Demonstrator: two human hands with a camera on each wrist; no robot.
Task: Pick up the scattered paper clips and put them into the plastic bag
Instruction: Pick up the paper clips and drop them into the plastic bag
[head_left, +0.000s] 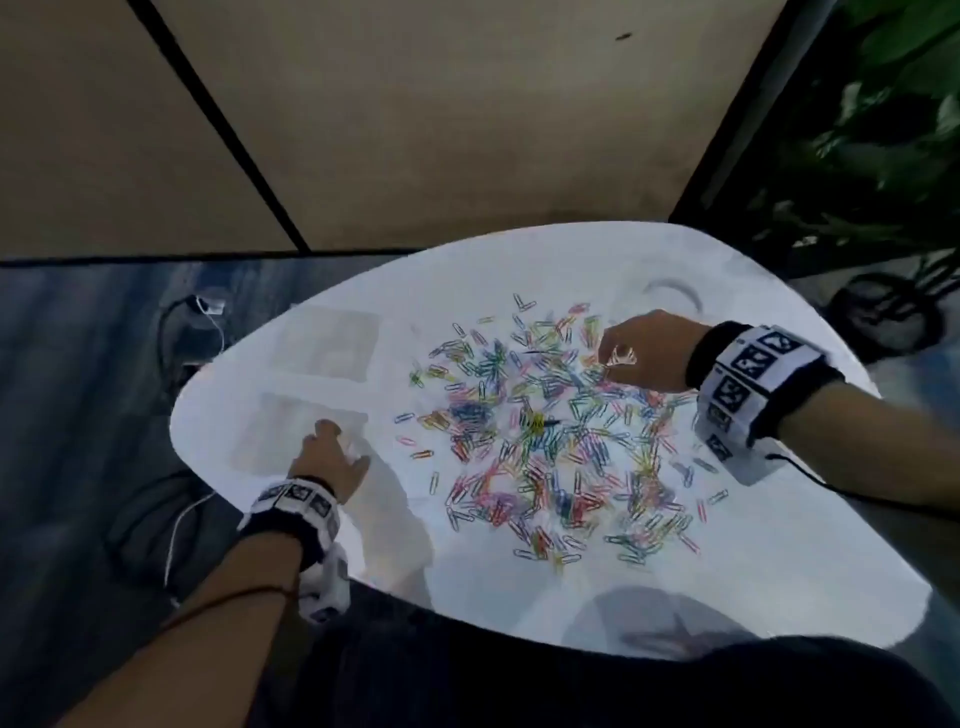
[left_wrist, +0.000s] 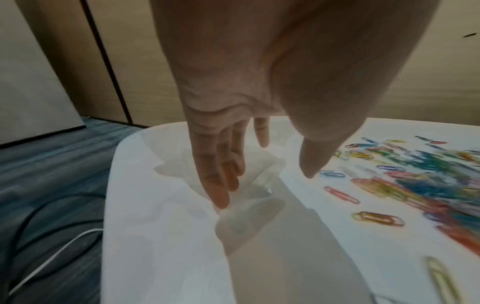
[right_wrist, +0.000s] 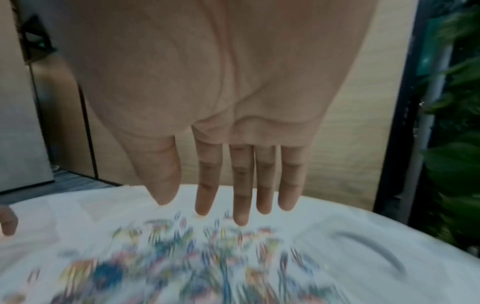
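1. The head view took in the whole white table (head_left: 519, 597): the clips (head_left: 550, 447) lay scattered across its middle and right, and two clear bags lay flat at its left, a near bag (head_left: 270, 441) and a far bag (head_left: 332, 343).
2. The left hand (head_left: 330, 460) lay at the near bag's right edge, well apart from the right hand (head_left: 647, 351), which was over the far right side of the clips.
3. Only the left wrist view showed the left fingers (left_wrist: 221, 185) straight, their tips touching crumpled clear plastic (left_wrist: 249, 185); they gripped nothing.
4. Only the right wrist view showed the right fingers (right_wrist: 241, 195) straight and spread above the clips (right_wrist: 194, 267), holding none.
5. Motion blurred the clips in the right wrist view. From the head, the right fingertips were hidden behind the hand.
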